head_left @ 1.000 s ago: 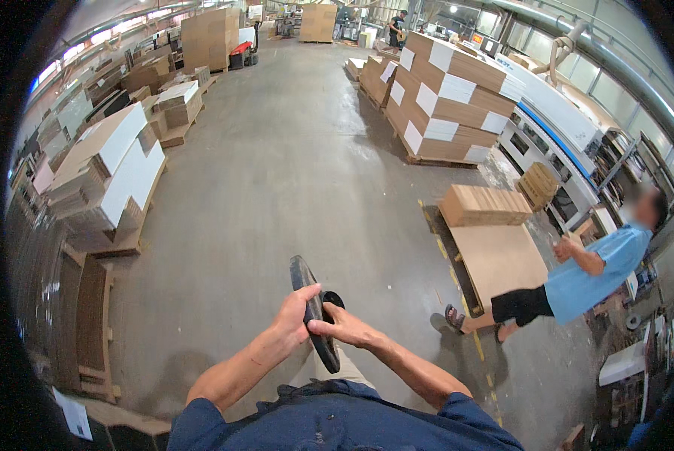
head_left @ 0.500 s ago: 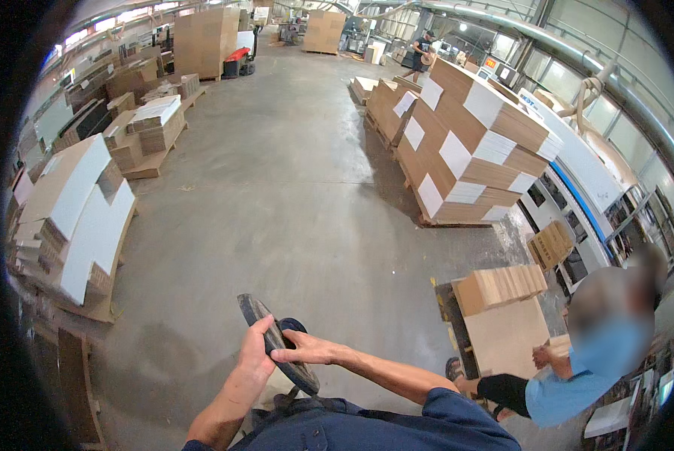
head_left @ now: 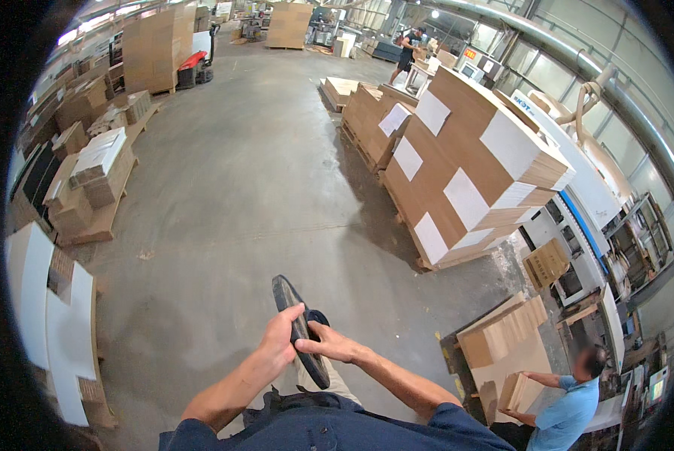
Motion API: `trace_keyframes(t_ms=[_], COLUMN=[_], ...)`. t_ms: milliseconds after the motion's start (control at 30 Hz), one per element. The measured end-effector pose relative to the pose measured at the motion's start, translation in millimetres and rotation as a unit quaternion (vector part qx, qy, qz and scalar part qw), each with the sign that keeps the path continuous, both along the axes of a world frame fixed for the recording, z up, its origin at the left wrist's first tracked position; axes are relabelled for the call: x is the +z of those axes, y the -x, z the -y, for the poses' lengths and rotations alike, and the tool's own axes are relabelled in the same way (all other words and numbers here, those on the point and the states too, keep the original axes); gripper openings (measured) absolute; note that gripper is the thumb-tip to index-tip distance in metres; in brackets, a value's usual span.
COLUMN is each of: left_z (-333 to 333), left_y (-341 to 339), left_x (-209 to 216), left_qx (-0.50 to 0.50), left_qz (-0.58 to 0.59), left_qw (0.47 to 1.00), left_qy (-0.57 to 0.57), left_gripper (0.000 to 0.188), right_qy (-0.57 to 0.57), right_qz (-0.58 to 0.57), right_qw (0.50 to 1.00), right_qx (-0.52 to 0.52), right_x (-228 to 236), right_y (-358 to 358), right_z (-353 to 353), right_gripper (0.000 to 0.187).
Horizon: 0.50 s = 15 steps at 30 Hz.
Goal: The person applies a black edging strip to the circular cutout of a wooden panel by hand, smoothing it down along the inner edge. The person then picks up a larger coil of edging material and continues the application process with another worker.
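In front of my body I hold a flat, dark, elongated thing with rounded ends [head_left: 287, 292]. It is tilted, its upper end leaning left, and a dark blue rounded part shows behind it by my right hand. I cannot make out its kind. My left hand [head_left: 279, 335] grips its left side, thumb lying across the edge. From the other side my right hand [head_left: 331, 343] closes on it, with the thumb pressed to its face and the other fingers partly hidden. Both hands are close together over the grey floor [head_left: 224, 195].
On the right stands a tall pallet stack of brown and white boards [head_left: 465, 165]. A co-worker in a light blue shirt [head_left: 574, 410] holds boards by a low pallet [head_left: 495, 346]. White panels [head_left: 70, 331] lie at left. Another person [head_left: 407, 54] stands far off.
My hands and the dark thing have shifted right, and the thing stands steeper. The view has advanced, so the stacks look nearer. The co-worker now holds boards over the low pallet.
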<state>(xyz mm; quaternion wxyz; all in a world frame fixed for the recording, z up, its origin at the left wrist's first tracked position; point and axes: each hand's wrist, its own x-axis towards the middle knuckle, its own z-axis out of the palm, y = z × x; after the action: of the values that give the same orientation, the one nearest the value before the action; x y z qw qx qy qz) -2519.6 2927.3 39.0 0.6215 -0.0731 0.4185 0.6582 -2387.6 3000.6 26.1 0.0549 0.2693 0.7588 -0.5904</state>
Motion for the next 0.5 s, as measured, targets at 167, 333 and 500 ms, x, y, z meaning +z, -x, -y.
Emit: trace_keyframes(t_ms=[167, 333, 500], left_z=[-139.6, -268.6, -382.4], left_y=[99.2, 213.5, 322.0], left_x=[-22.7, -12.4, 31.1], left_qx=[-0.03, 0.045, 0.118], left_qz=[-0.015, -0.03, -0.058], left_qw=[0.999, 0.998, 0.991], left_qy=[0.006, 0.012, -0.01], left_gripper=[0.022, 0.021, 0.019], right_qy=[0.008, 0.004, 0.025], right_qz=[-0.022, 0.0, 0.006], right_qw=[1.0, 0.998, 0.991], right_qx=[-0.013, 0.066, 0.131], right_x=[-48.7, -26.8, 18.7], right_y=[96.7, 220.1, 341.6], right_z=[-136.0, -283.1, -414.8], right_gripper=[0.083, 0.087, 0.088])
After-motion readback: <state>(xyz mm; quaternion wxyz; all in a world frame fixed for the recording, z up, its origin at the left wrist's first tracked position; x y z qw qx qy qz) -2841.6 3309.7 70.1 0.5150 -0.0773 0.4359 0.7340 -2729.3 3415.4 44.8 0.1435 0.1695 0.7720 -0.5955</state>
